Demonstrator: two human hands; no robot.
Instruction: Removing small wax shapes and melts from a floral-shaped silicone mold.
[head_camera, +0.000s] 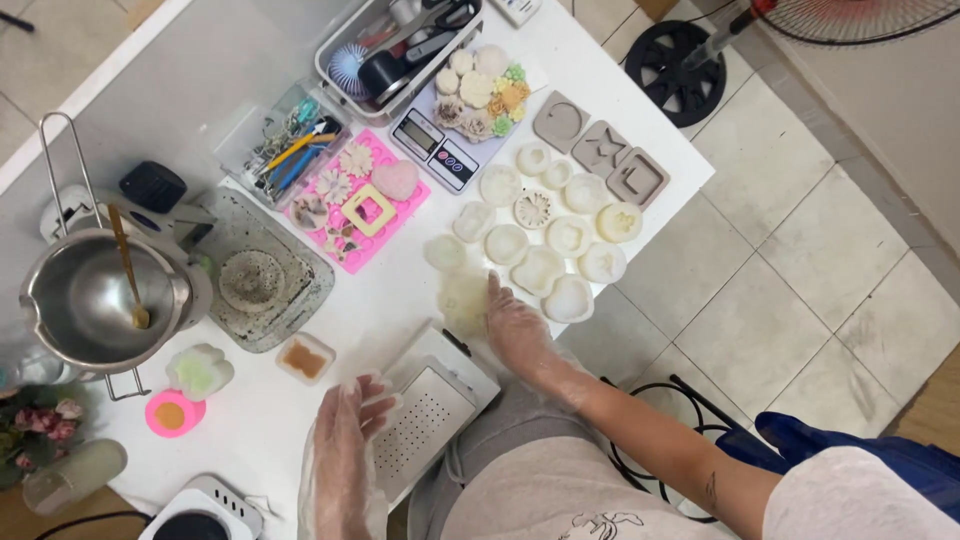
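On the white bench (250, 430), the pale moulds (545, 225) lie spread in rows at the centre right of the frame, apart from each other, so each one is easy to reach. The right hand (515, 325), in a thin clear glove, lies flat and open just below them, its fingertips touching a translucent mould (463, 297). The left hand (345, 435), also gloved and open, holds nothing and hovers at the lower centre beside a white perforated box (430, 415). A steel pot (85, 300) stands at the left.

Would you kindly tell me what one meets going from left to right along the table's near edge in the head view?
Translucent jar → pink dish → left hand → perforated white box → right hand.
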